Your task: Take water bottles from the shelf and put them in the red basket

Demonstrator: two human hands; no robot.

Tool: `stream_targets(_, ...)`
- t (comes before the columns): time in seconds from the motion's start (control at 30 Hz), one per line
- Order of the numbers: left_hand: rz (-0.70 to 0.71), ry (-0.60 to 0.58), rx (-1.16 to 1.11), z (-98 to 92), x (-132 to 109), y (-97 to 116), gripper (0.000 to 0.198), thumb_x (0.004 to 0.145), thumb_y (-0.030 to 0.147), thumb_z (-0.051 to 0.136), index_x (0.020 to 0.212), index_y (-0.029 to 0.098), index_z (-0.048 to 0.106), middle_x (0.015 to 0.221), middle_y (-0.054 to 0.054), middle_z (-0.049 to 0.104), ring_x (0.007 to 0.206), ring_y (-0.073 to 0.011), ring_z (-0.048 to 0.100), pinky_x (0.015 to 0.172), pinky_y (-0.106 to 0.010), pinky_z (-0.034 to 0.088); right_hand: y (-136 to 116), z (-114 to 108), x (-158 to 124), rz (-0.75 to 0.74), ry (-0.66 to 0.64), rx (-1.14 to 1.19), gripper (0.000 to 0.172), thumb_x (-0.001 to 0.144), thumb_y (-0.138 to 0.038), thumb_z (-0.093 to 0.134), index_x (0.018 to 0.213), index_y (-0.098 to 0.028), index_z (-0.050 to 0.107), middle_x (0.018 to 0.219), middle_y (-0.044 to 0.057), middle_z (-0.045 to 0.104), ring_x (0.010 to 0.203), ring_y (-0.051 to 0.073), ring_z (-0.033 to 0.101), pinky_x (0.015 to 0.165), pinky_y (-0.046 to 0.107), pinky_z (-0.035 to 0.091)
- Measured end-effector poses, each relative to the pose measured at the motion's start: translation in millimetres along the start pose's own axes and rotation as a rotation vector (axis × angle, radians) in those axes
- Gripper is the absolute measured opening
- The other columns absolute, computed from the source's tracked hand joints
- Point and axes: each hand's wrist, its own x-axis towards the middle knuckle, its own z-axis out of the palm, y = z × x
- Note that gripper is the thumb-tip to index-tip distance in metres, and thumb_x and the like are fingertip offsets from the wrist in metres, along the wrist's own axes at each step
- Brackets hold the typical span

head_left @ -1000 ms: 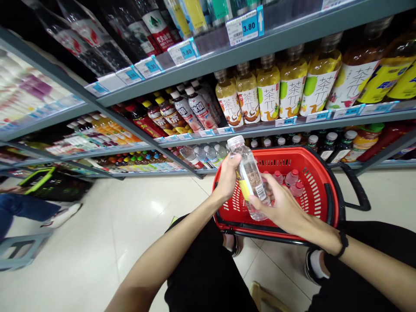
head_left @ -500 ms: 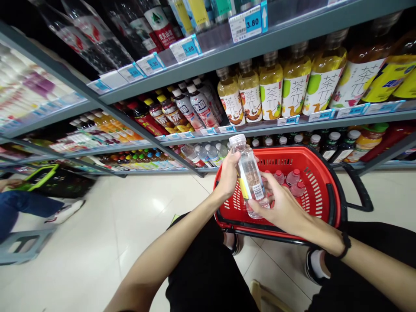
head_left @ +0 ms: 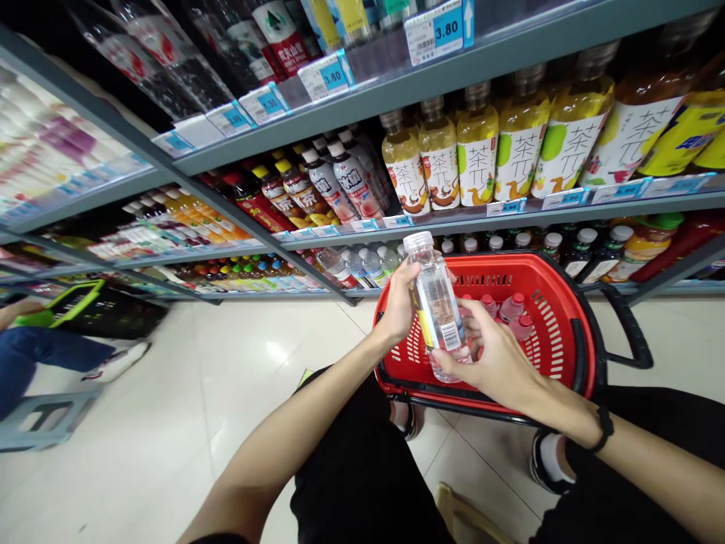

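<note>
I hold a clear plastic bottle (head_left: 435, 302) with a white cap and a yellow-edged label upright over a red shopping basket (head_left: 558, 332). My left hand (head_left: 396, 306) grips its upper part from the left. My right hand (head_left: 492, 359) wraps the lower part, fingers around the barcode side. Inside the basket lie several bottles with pink caps (head_left: 513, 310).
Grey shelves (head_left: 453, 72) of bottled drinks with blue price tags rise in front. The basket's black handle (head_left: 631, 332) sticks out right. At far left, another person's jeans leg (head_left: 39, 363), a green-rimmed basket (head_left: 84, 306) and a grey stool (head_left: 39, 419) stand on the pale tiled floor.
The bottle and both hands have shifted slightly up in view. The person at the left has moved a little.
</note>
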Motion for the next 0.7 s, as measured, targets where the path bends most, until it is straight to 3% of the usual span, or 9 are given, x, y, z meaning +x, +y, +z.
stream_targets(0.43, 0.068, -0.046, -0.025, -1.2, -2.9, 1.9, 0.058, 0.089, 0.064, 0.057, 0.121, 0.016, 0.061, 0.099, -0.009, 0.076, 0.088, -0.0248, 0.075, 0.08, -0.038, 0.06, -0.7, 1.6, 1.5, -0.003, -0.001, -0.027, 0.073, 0.082, -0.035, 0.08, 0.144, -0.019, 0.043, 0.111, 0.008, 0.078, 0.088, 0.023, 0.077, 0.084, 0.041, 0.064)
stream_targets(0.7, 0.071, -0.088, -0.053, 1.6, -7.2, 7.1, 0.053, 0.089, 0.063, 0.058, 0.115, 0.017, 0.06, 0.087, -0.006, 0.073, 0.073, -0.0217, 0.071, 0.06, -0.031, 0.054, 5.1, 2.7, -0.4, -0.03, 0.001, -0.078, 0.072, 0.082, -0.039, 0.081, 0.141, -0.022, 0.044, 0.116, 0.008, 0.077, 0.096, 0.026, 0.077, 0.088, 0.043, 0.064)
